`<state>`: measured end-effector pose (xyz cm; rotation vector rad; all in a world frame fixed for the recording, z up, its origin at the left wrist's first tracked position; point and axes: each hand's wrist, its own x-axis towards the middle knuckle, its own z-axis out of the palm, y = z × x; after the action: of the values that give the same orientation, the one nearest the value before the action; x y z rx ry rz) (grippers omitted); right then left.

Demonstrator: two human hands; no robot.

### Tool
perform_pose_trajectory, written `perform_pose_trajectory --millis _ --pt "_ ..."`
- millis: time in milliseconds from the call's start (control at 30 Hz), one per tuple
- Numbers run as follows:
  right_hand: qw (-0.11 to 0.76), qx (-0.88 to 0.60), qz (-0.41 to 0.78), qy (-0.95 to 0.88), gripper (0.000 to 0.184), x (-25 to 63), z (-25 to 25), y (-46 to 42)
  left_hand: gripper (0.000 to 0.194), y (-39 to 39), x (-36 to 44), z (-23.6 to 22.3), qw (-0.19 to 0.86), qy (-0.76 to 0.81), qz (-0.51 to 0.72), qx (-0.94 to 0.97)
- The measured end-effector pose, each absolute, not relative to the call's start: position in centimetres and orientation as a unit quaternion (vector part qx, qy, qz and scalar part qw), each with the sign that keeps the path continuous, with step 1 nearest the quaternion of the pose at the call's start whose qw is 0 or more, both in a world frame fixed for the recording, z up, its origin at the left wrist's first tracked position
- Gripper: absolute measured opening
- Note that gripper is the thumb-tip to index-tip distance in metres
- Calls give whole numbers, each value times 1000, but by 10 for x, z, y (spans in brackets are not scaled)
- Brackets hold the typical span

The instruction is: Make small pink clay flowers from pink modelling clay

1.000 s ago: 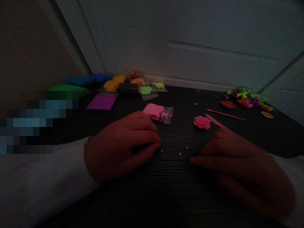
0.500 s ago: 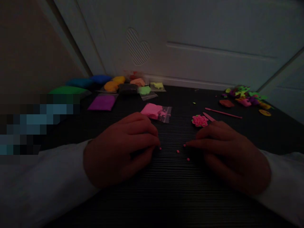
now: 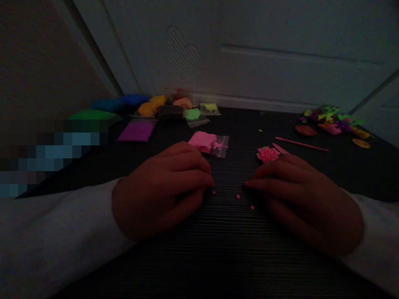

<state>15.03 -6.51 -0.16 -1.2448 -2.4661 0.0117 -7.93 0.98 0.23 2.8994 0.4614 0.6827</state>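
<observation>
My left hand rests on the dark table with its fingers curled and the thumb and index tips close together; whatever is between them is hidden. Just by those tips lies a tiny pink clay ball. My right hand has its index finger stretched out, the tip down on the table, and the thumb apart below it. Between the hands are two more pink bits, one clay ball and another clay ball. A pink clay flower with green edges sits just beyond my right hand.
Behind my left hand lies an opened bag of pink clay. A purple clay bag and several other coloured bags stand farther back. A pink stick tool and a pink blade tool lie right, before coloured clay pieces.
The view has shifted slightly. My right index fingertip now covers the spot where a small pink ball showed beside it. The other pink balls stay on the table.
</observation>
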Motion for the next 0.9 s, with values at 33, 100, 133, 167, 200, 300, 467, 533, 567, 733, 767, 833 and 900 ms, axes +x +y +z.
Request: perform_pose_trajectory --millis 33,100,133,167,200,300,467,533,567,733,767,833,900 --pt "189 -446 1 -875 29 151 -2 -65 18 10 -79 2 63 152 226 960" --pt "194 -449 -2 -872 26 152 -2 -65 17 10 -79 3 60 150 231 959" --pt "197 -448 -2 -872 26 152 -2 -65 17 10 -79 3 57 150 232 959" --pt "201 -447 0 -872 27 151 -2 -66 17 10 -79 3 55 150 233 959" --pt "204 -445 1 -872 28 150 -2 -67 17 10 -79 3 53 151 236 959" --pt "201 -438 5 -876 30 146 -1 -70 18 10 -78 2 54 150 245 956" --pt "164 -447 -8 -879 29 140 1 -71 18 10 -78 1 55 145 257 954" --pt "166 -448 -16 -878 26 139 1 -71 18 10 -78 1 52 144 259 954" --pt "170 -446 -16 -879 24 139 2 -71 18 10 -78 1 51 145 260 953" --pt "160 -436 0 -886 26 138 1 -71 17 10 -78 2 55 141 253 956" --pt "159 -435 -5 -886 27 138 1 -71 17 10 -78 2 54 141 250 956" --pt "166 -433 -19 -886 26 139 0 -71 17 10 -79 3 47 144 246 957" --pt "177 -431 -24 -884 24 140 1 -72 18 10 -79 3 43 146 242 958"
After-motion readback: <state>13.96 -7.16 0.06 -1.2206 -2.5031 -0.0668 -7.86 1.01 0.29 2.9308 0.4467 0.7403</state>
